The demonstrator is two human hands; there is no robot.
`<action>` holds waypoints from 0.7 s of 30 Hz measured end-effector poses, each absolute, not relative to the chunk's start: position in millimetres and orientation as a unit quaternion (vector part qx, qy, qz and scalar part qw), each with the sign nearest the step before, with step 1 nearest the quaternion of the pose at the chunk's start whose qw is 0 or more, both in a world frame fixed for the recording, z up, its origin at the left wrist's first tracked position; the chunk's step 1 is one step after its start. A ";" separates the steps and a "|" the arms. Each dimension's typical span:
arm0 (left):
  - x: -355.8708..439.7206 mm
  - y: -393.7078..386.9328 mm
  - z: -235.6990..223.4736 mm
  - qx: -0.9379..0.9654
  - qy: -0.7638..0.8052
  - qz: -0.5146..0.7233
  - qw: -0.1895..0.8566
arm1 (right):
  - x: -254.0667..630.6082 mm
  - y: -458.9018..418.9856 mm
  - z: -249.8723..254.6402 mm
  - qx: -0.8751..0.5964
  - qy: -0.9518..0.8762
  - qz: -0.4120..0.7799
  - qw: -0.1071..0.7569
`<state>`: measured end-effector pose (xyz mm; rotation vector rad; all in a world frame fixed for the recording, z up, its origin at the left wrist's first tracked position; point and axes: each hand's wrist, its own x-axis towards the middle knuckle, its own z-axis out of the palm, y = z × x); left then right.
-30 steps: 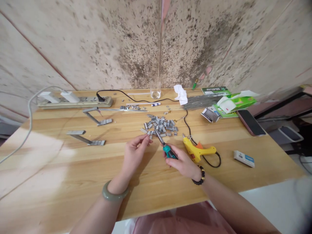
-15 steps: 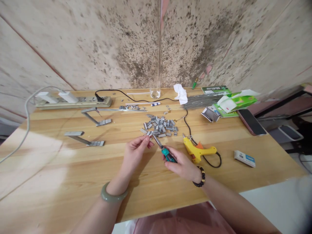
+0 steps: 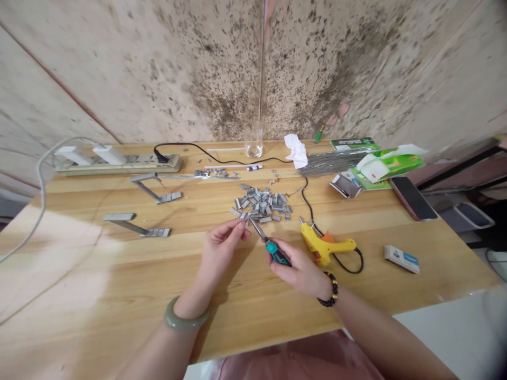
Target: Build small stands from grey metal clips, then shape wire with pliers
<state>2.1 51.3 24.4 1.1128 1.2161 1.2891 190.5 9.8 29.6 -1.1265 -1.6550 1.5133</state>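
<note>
Long-nose pliers [image 3: 273, 247] in the right hand [image 3: 300, 268], tips beside the left fingertips at the near edge of the pile of small metal pieces [image 3: 262, 204]
The right hand wraps closed around the teal-and-black handles; the left hand [image 3: 222, 244] presses thumb and fingers together just nearer than the pile, any piece between them too small to make out; right of the pile lies a yellow glue gun [image 3: 328, 247], left of it two angular metal frames [image 3: 147, 188], beyond it a clear glass [image 3: 254, 149]
</note>
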 end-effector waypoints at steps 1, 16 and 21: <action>1.8 51.5 23.9 0.459 0.501 0.533 0.503 | 190.5 9.8 29.8 -0.428 -0.626 0.573 0.310; -21.4 60.1 6.6 0.779 0.450 0.434 0.056 | 192.1 11.3 27.4 -0.415 -0.532 0.673 0.303; -30.0 63.6 12.6 0.831 0.411 0.371 -0.060 | 192.6 13.7 27.6 -0.385 -0.455 0.744 0.301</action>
